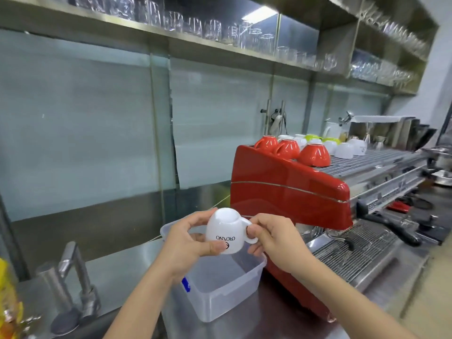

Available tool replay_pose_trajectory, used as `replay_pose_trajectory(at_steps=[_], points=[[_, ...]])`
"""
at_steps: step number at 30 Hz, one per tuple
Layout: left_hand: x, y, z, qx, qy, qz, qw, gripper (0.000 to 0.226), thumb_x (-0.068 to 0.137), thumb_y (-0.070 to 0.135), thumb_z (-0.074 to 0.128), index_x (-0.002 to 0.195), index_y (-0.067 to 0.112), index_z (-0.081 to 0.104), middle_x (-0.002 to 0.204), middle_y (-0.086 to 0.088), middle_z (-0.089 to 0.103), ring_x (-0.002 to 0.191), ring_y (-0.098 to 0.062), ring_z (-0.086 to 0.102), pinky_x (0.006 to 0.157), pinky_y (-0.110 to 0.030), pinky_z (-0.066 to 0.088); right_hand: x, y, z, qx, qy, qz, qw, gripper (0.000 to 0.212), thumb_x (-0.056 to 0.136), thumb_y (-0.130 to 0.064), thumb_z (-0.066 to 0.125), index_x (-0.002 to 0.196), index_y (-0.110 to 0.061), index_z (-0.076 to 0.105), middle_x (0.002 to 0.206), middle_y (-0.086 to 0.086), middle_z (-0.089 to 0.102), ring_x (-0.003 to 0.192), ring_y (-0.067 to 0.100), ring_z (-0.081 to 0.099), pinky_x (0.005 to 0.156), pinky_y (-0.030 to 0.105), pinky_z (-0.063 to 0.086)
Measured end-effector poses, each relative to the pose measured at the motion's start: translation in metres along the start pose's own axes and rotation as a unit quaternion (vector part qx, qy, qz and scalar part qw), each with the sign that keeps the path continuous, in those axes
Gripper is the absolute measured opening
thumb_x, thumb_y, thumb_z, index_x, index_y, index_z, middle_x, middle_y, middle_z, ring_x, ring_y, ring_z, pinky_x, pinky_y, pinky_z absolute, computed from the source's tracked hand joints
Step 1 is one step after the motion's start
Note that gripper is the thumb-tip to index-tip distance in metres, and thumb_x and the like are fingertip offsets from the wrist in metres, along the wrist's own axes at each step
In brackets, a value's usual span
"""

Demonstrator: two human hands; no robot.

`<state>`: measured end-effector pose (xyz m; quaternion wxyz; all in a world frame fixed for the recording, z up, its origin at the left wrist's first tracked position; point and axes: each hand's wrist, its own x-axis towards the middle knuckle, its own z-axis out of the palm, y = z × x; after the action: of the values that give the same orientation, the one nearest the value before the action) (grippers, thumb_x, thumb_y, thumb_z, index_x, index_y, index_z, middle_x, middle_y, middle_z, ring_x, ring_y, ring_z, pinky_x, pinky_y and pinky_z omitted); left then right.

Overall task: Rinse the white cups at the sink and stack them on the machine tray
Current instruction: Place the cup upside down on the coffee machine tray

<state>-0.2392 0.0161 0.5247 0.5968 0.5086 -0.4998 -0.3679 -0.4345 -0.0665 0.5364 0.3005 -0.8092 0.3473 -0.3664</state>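
Observation:
A white cup (pixel 226 227) with dark lettering is upside down in mid-air, above a clear plastic tub (pixel 227 289). My left hand (pixel 188 243) grips its body from the left, thumb near the rim. My right hand (pixel 271 237) pinches its handle on the right. To the right stands the red espresso machine (pixel 288 192). Its grated top tray (pixel 362 162) bears three upturned red cups (pixel 314 155), white cups (pixel 344 150) and lime-green cups (pixel 313 137) further back.
A steel tap (pixel 73 272) rises at the lower left by the sink edge. A yellow bottle (pixel 7 302) is at the far left. Steel shelves of glasses (pixel 215 30) run overhead. Portafilter handles (pixel 393 228) and the drip grate (pixel 357 253) stick out at the right.

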Motion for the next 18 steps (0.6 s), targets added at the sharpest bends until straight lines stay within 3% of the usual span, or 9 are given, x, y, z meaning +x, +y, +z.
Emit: replay_pose_trajectory(at_steps=[3, 7, 13, 18], points=[[0.011, 0.013, 0.037, -0.002, -0.019, 0.012, 1.0, 0.067, 0.062, -0.009, 0.087, 0.118, 0.026, 0.07, 0.117, -0.003, 0.072, 0.076, -0.024, 0.071, 0.052, -0.017, 0.051, -0.004, 0.012, -0.039, 0.008, 0.019, -0.003, 1.0, 0.018, 0.092, -0.007, 0.053, 0.079, -0.006, 0.065, 0.067, 0.017, 0.072, 0.059, 0.025, 0.072, 0.063, 0.04, 0.061], [0.027, 0.026, 0.09, 0.002, -0.03, 0.019, 0.999, 0.07, 0.06, -0.006, 0.089, 0.119, 0.028, 0.07, 0.118, -0.002, 0.072, 0.096, -0.037, 0.073, 0.073, -0.037, 0.06, -0.008, 0.03, -0.091, 0.027, 0.034, -0.002, 0.999, 0.018, 0.093, -0.006, 0.053, 0.08, -0.004, 0.065, 0.068, 0.017, 0.072, 0.059, 0.025, 0.073, 0.061, 0.04, 0.062], [0.052, 0.046, 0.171, 0.019, -0.027, 0.058, 0.998, 0.065, 0.06, -0.011, 0.087, 0.113, 0.026, 0.073, 0.104, 0.001, 0.076, 0.094, -0.039, 0.072, 0.068, -0.032, 0.062, -0.01, 0.063, -0.172, 0.022, 0.042, -0.02, 0.999, 0.019, 0.096, -0.009, 0.053, 0.082, -0.003, 0.065, 0.065, 0.02, 0.072, 0.058, 0.024, 0.072, 0.055, 0.03, 0.06], [0.071, 0.062, 0.224, 0.033, -0.021, 0.071, 0.997, 0.066, 0.061, -0.008, 0.087, 0.115, 0.026, 0.071, 0.112, -0.008, 0.068, 0.09, -0.039, 0.073, 0.062, -0.028, 0.06, -0.004, 0.084, -0.225, 0.033, 0.049, -0.031, 0.998, 0.021, 0.096, -0.009, 0.054, 0.078, -0.005, 0.064, 0.063, 0.022, 0.07, 0.058, 0.029, 0.072, 0.061, 0.042, 0.062]])
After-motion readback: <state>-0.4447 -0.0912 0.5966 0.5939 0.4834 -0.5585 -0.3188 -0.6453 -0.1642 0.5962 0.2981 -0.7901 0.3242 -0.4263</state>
